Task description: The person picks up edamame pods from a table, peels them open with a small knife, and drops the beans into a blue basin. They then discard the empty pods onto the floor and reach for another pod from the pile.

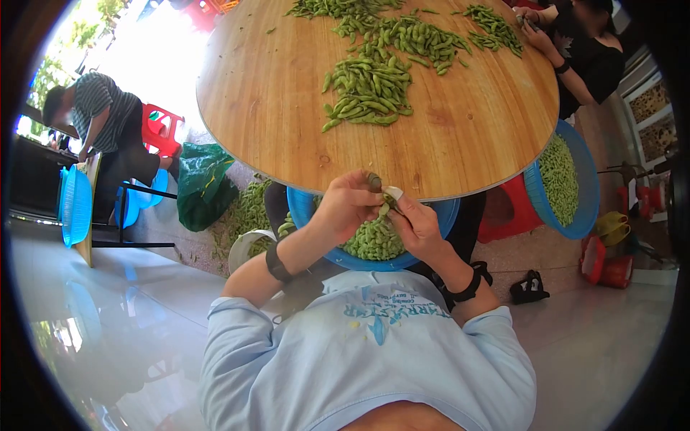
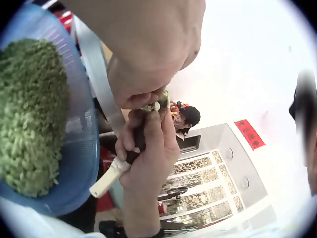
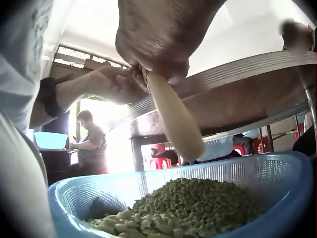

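Both hands meet above a blue basket [image 1: 449, 218] of shelled green beans [image 1: 375, 243], close to the table's near edge. My left hand [image 1: 346, 208] pinches a green bean pod [image 1: 388, 206] between thumb and fingers. Fingers of my right hand [image 1: 419, 224] curl round a small tool with a cream handle [image 2: 110, 177], its working end hidden among the fingers. Below the right hand in the right wrist view, that handle [image 3: 174, 119] points down over the basket. Fingertips of both hands come together at the pod.
Heaps of unshelled pods [image 1: 370, 86] lie on the round wooden table [image 1: 460, 144]. Another blue basket [image 1: 593, 194] of beans stands right. A green bag [image 1: 205, 183] and a white bucket [image 1: 241, 248] are on the left floor. Two other people sit nearby.
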The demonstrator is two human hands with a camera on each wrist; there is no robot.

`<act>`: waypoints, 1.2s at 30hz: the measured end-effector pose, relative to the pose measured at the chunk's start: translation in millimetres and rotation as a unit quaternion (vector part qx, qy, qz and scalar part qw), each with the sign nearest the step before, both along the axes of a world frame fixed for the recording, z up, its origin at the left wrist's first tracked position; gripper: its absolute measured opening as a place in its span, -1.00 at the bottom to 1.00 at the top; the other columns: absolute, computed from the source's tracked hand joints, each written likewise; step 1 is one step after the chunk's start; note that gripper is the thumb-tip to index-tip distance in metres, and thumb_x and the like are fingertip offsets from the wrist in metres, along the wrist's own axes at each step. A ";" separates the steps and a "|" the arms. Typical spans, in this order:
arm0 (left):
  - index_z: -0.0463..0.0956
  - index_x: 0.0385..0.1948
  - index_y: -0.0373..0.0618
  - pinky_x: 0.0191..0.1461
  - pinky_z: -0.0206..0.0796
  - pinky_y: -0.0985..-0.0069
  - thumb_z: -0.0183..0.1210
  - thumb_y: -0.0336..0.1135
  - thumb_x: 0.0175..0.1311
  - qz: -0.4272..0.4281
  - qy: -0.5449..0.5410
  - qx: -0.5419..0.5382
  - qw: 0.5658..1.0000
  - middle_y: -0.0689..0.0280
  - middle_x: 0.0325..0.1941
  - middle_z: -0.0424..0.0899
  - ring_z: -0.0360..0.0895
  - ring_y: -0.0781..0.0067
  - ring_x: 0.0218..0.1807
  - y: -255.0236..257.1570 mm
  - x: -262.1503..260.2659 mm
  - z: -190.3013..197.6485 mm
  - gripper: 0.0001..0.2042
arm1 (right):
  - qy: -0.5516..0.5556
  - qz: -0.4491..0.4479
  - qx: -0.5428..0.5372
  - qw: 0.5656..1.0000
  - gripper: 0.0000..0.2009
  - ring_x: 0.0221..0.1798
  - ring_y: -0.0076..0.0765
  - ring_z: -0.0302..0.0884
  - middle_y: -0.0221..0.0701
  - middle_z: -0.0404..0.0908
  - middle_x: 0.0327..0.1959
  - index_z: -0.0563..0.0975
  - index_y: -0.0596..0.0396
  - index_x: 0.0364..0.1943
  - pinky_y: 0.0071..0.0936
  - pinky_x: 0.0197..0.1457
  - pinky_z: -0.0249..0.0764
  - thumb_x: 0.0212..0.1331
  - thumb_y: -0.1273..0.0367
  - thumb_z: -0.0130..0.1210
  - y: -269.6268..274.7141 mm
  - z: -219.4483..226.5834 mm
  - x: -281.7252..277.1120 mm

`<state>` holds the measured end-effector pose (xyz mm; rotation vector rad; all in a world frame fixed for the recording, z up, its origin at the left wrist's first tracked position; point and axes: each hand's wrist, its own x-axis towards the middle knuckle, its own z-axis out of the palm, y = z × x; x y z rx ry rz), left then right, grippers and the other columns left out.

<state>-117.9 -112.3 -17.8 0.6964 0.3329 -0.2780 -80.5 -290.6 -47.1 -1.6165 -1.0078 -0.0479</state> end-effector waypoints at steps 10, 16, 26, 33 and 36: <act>0.47 -0.33 -0.25 -0.35 0.39 0.45 0.14 -0.61 0.04 0.104 -0.270 0.562 0.775 0.23 -0.38 0.56 0.53 0.29 -0.41 0.9 -24.3 27.0 -0.85 | 0.281 -0.031 0.016 0.959 -0.65 -0.42 -0.53 0.46 -0.34 0.55 -0.39 0.46 0.22 0.00 -0.59 -0.35 0.42 0.07 0.53 0.17 -6.7 9.7 -9.9; 0.55 -0.33 -0.22 -0.18 0.37 0.27 0.19 -0.42 0.04 0.011 -0.244 0.925 0.292 0.12 -0.34 0.53 0.51 0.08 -0.28 76.3 -51.2 72.1 -0.84 | 0.023 0.027 -0.083 0.996 -0.73 -0.46 -0.27 0.47 -0.21 0.50 -0.42 0.42 0.24 -0.11 -0.44 -0.40 0.40 0.09 0.52 0.16 -18.5 13.0 -8.4; 0.50 -0.25 -0.22 -0.08 0.33 0.19 0.09 -0.42 0.14 0.018 -0.217 0.868 0.446 0.04 -0.24 0.48 0.44 -0.05 -0.12 90.3 67.5 -7.8 -0.83 | 0.215 0.040 -0.071 0.973 -0.69 -0.53 -0.48 0.41 -0.30 0.49 -0.41 0.34 0.29 0.05 -0.55 -0.48 0.35 0.27 0.43 -0.02 -18.5 20.5 -1.3; 0.50 -0.22 -0.29 -0.49 0.24 0.61 0.07 -0.42 0.26 -0.083 -0.143 0.434 0.886 0.35 -0.50 0.51 0.39 0.60 -0.53 26.6 18.2 28.4 -0.85 | 0.444 0.103 0.129 0.881 -0.64 -0.61 -0.67 0.25 -0.45 0.38 -0.49 0.27 0.23 0.20 -0.72 -0.61 0.21 0.42 0.34 -0.22 -9.0 25.4 0.5; 0.51 -0.20 -0.26 -0.58 0.10 0.77 0.08 -0.40 0.28 -0.099 -0.099 0.328 0.934 0.40 -0.54 0.50 0.32 0.74 -0.59 7.9 7.0 29.4 -0.84 | 0.454 0.121 0.145 0.871 -0.59 -0.62 -0.67 0.24 -0.46 0.36 -0.50 0.20 0.20 0.28 -0.71 -0.62 0.21 0.42 0.33 -0.21 -6.7 25.4 0.3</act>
